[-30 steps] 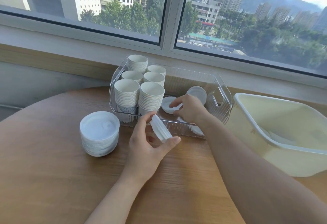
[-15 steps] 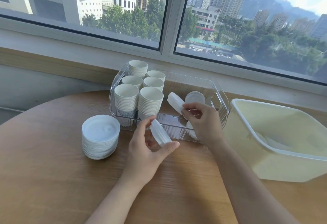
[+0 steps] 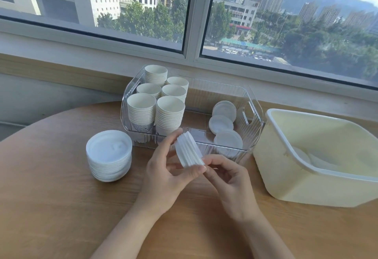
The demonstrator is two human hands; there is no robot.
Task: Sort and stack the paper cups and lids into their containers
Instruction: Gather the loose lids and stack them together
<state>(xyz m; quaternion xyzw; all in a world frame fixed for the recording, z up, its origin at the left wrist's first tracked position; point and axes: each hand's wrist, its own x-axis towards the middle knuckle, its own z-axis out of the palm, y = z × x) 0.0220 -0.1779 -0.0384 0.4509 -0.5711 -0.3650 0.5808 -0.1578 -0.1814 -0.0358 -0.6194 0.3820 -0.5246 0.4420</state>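
My left hand [image 3: 163,172] grips a small stack of white lids [image 3: 189,150] on edge, thumb and fingers around its rim, just in front of the clear bin [image 3: 253,103]. My right hand [image 3: 229,174] touches the lower right end of that stack with its fingertips, fingers curled. Several stacks of white paper cups [image 3: 161,105] fill the bin's left half. Three loose lids [image 3: 224,123] lie in its right half. A taller pile of lids [image 3: 109,155] sits on the table to the left.
A cream plastic tub [image 3: 286,166] stands at the right on the round wooden table [image 3: 51,207], with white lids at its bottom. A window sill and wall run behind the bin.
My right hand came out of the clear bin with a lid and brought it to the stack in my left hand. The held stack is thicker now.
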